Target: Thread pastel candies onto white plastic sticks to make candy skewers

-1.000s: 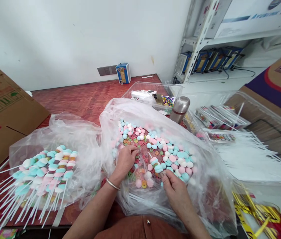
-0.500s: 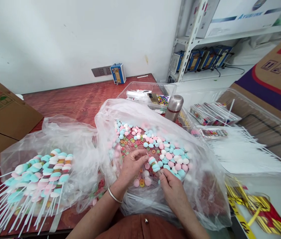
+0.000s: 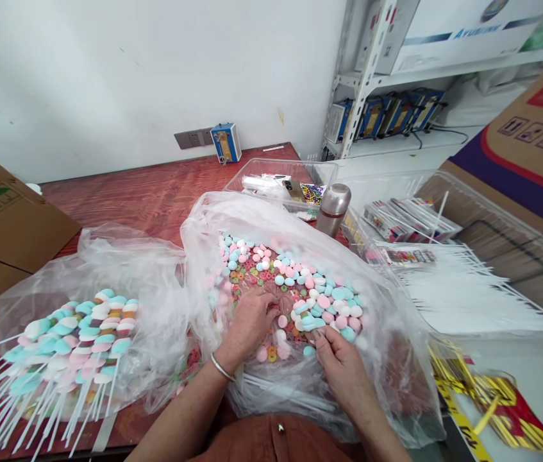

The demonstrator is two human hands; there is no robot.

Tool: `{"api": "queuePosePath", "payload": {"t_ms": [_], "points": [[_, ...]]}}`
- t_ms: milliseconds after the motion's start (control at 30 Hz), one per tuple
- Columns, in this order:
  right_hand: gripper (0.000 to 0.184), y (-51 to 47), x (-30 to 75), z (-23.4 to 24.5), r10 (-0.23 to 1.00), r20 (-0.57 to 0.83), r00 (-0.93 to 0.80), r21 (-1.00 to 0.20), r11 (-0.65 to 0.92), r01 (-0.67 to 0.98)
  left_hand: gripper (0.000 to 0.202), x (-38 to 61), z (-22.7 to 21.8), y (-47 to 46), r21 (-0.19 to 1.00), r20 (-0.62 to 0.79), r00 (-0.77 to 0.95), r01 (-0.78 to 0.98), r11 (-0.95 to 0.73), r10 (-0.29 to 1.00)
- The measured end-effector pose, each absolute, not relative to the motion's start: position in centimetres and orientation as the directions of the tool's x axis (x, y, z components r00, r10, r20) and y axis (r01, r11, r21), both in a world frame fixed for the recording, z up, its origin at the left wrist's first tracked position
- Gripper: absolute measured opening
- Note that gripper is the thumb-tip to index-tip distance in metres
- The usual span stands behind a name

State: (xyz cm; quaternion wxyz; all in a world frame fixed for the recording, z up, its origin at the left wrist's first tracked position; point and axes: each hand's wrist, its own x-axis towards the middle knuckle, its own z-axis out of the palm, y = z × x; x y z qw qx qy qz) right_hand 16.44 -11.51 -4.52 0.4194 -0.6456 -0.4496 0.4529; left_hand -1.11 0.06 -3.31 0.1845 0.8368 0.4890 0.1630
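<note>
Inside the clear plastic bag (image 3: 233, 208), my right hand (image 3: 341, 356) is closed around the lower end of a candy skewer (image 3: 307, 319). Pale blue, white and pink candies are threaded on it, and most of its stick is hidden by my fingers. My left hand (image 3: 252, 317) is over the small ring candies (image 3: 256, 276), fingers curled and thumb near the fingertips; whatever they pinch is too small to make out. Loose pink, white and blue button-shaped candies (image 3: 341, 301) lie around both hands.
Finished-looking candy skewers (image 3: 79, 340) lie on another plastic bag at left, white sticks toward me. Behind the bag stand a steel flask (image 3: 333, 208) and a clear bin (image 3: 252, 168). White sticks (image 3: 473, 292) fill a bin at right. Cardboard boxes (image 3: 6, 224) flank the table.
My left hand has moved off the skewer's top, slightly left and up to the ring candies. The skewer in my right hand now tilts lower, toward the loose candies.
</note>
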Motion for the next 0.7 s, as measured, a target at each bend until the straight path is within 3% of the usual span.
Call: {"api": "queuePosePath", "payload": {"t_ms": [167, 367, 433, 567, 700], "points": [[0.034, -11.4, 16.4, -4.4, 0.963, -0.179, 0.201, -0.933, -0.232, 0.276, 0.014, -1.2, -3.6, 0.9, 0.568, 0.135, 0.405, 0.716, -0.405, 0.904], [0.033, -10.8, 15.8, -3.6, 0.965, -0.177, 0.195, -0.908, -0.236, 0.345, 0.017, 0.2, -4.1, 1.7, 0.529, 0.18, 0.397, 0.733, -0.429, 0.9], [0.032, -10.9, 15.7, -3.7, 0.967, -0.173, 0.189, -0.905, -0.231, 0.357, 0.016, 0.3, -4.1, 1.7, 0.615, 0.173, 0.352, 0.691, -0.38, 0.92], [0.032, -11.0, 15.7, -3.9, 0.971, -0.159, 0.177, -0.908, -0.215, 0.36, 0.015, 0.4, -3.4, 1.7, 0.893, -0.033, 0.254, 0.441, -0.085, 0.967], [0.033, -10.9, 15.7, -4.0, 0.973, -0.147, 0.176, -0.909, -0.203, 0.364, 0.015, 0.6, -2.6, 1.5, 0.965, -0.187, 0.322, 0.238, 0.112, 0.928]]}}
